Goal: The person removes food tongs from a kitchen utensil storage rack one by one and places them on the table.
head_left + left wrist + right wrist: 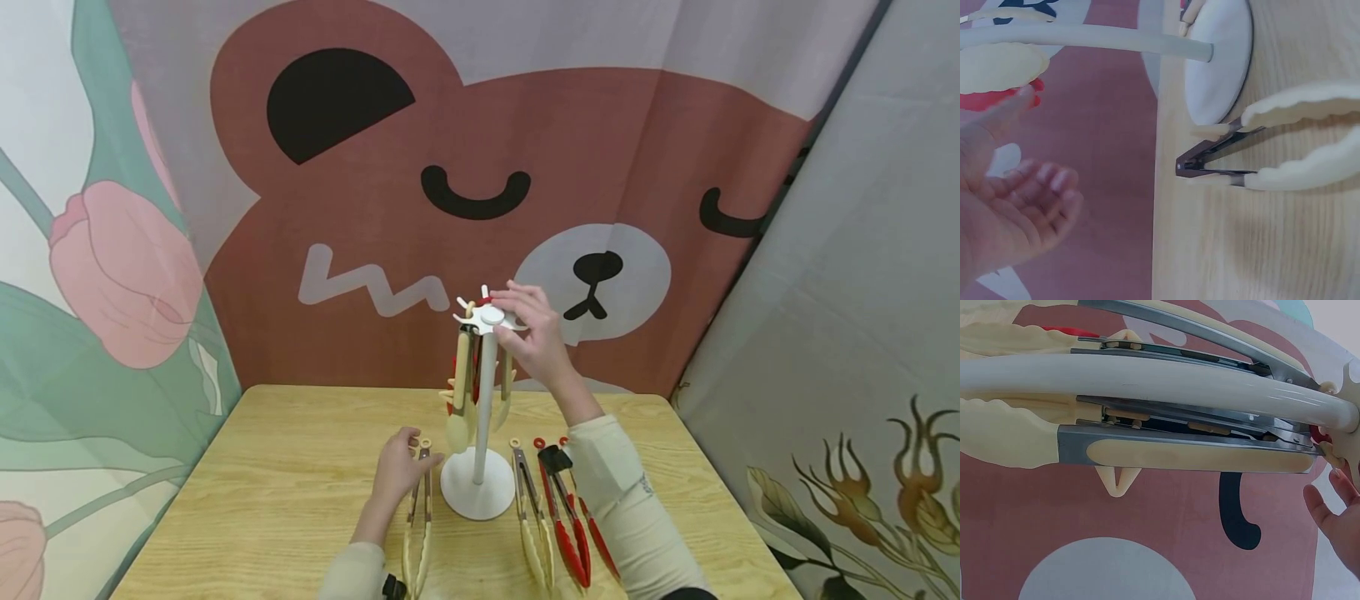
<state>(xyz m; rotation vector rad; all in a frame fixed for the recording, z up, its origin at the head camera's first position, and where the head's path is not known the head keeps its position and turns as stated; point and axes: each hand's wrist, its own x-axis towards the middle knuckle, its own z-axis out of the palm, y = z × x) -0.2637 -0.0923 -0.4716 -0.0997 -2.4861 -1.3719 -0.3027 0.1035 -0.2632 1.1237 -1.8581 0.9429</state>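
Observation:
A white stand [486, 400] with a round base and a hooked top [491, 317] holds several hanging tongs, among them cream ones [462, 375] and a red pair partly hidden behind. My right hand [536, 337] is at the hooked top, fingers over it and thumb lower. In the right wrist view, its fingertips [1317, 506] are beside the loop of cream tongs [1200, 454]. To the left of the base, my left hand [397, 471] hovers with loosely bent fingers, holding nothing. Below it, cream tongs [1304, 178] lie spread on the table.
Right of the base lie another cream pair of tongs [532, 517] and red tongs [573, 542], one with a black end piece [555, 458]. My right sleeve [626, 492] covers part of them. Behind the wooden table [300, 467] hangs a bear-patterned curtain [345, 217].

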